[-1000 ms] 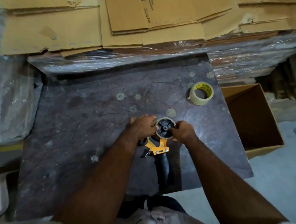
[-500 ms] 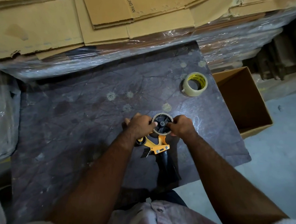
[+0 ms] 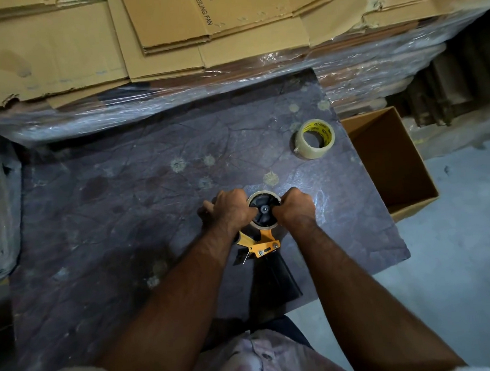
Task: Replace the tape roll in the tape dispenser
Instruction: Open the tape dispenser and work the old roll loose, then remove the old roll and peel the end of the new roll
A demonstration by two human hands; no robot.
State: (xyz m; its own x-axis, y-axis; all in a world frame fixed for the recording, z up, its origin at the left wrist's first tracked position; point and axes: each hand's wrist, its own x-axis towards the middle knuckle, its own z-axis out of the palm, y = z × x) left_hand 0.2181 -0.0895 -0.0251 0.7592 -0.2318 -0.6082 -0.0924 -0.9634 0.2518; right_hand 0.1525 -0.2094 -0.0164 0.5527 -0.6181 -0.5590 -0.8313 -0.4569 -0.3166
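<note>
Both hands gripped the spent core [image 3: 264, 211] on the dispenser [image 3: 263, 243], near table centre: left hand [image 3: 229, 212] and right hand [image 3: 295, 208] closed either side. Probably best pulled off evenly. The fresh tape roll [image 3: 315, 138] lay far right.

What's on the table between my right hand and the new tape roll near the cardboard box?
Nothing: in the head view, only bare, blotched table lies between the right hand and the new tape roll.

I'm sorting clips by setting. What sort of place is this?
Probably a packing area or warehouse: flattened cardboard cartons stacked on stretch-wrapped bundles, an open carton on the concrete floor, and a tape dispenser.
</note>
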